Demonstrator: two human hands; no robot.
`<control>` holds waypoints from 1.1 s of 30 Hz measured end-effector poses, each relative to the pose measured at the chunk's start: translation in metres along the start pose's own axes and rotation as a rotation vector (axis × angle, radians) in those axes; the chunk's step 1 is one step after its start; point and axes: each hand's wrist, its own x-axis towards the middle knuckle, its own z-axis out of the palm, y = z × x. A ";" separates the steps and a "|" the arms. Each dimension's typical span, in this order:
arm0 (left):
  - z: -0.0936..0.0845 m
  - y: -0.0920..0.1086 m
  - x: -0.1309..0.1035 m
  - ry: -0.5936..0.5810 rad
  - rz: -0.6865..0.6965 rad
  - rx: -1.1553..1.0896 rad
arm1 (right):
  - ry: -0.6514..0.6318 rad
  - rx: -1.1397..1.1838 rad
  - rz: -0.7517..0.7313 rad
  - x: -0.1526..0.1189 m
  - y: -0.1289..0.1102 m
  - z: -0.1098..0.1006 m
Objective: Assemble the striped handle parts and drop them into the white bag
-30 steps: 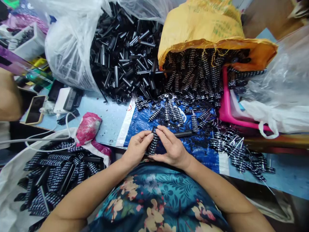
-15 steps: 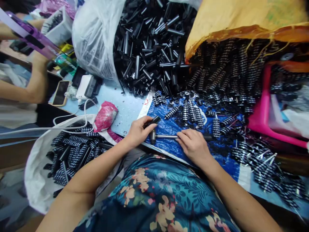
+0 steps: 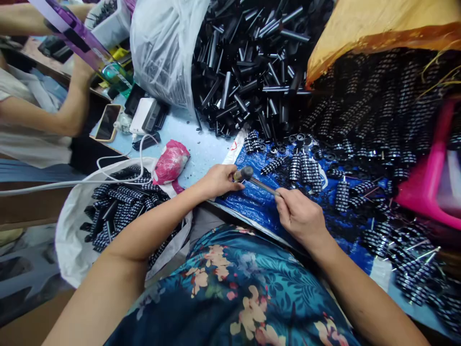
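My right hand [image 3: 300, 214] is closed around the handle of a small hammer [image 3: 264, 185]. The hammer head, dark and rounded at one end, is raised and lies right at the fingertips of my left hand [image 3: 220, 180]. My left hand is closed, thumb against fingers. The short black tube seen there earlier is now hidden behind the fingers and the hammer head. Both hands are over a blue plastic sheet [image 3: 248, 202]. Several ribbed black rollers [image 3: 305, 170] with silvery bands lie on it beyond my right hand, among small black discs [image 3: 300, 138].
Black tubes [image 3: 226, 90] spill from a clear plastic bag [image 3: 162, 53]. More rollers fill an orange sack [image 3: 389, 21] and a white bag [image 3: 68, 235] at left. A pink bundle [image 3: 172, 161], white cable [image 3: 72, 186], phone [image 3: 108, 123] and pink bin [image 3: 428, 187] surround the workspace. Another person's arm [image 3: 72, 110] is at left.
The hammer head has lifted and swung up to my left fingertips, covering where the black tube showed. My right hand has turned with the handle. The whole view has shifted slightly.
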 end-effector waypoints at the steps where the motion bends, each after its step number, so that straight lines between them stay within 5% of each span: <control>1: -0.002 0.000 0.002 -0.026 -0.005 0.009 | 0.035 0.058 -0.035 0.000 -0.003 0.000; 3: -0.003 0.002 0.008 -0.067 -0.016 0.015 | 0.056 0.149 -0.120 -0.001 -0.009 0.002; 8: -0.008 0.013 0.012 -0.069 -0.046 0.103 | -0.138 0.060 -0.187 -0.006 -0.014 0.009; 11: -0.040 0.012 -0.019 -0.115 -0.023 0.184 | -0.094 0.129 -0.165 -0.016 -0.003 0.003; 14: -0.091 -0.003 -0.068 -0.534 -0.034 0.146 | -0.056 0.095 -0.115 -0.028 0.013 -0.006; 15: -0.106 -0.008 -0.082 -0.584 -0.078 0.136 | -0.066 0.066 -0.099 -0.031 0.018 -0.008; 18: -0.118 -0.010 -0.095 -0.500 -0.036 0.141 | -0.128 0.045 -0.077 -0.030 0.026 -0.007; 21: -0.087 0.015 -0.057 -0.132 0.209 0.276 | -0.151 0.095 -0.066 -0.016 0.024 -0.004; 23: -0.059 0.037 -0.009 0.196 0.342 0.495 | -0.135 0.117 -0.054 -0.006 0.020 -0.005; 24: -0.046 0.048 0.019 0.272 0.403 0.619 | -0.127 0.121 -0.048 -0.002 0.018 -0.007; 28: -0.022 0.074 0.110 0.205 0.594 0.953 | -0.082 0.168 -0.008 0.008 0.023 -0.023; 33: -0.031 0.070 0.149 0.102 0.770 1.025 | 0.201 0.059 0.221 0.038 0.073 -0.045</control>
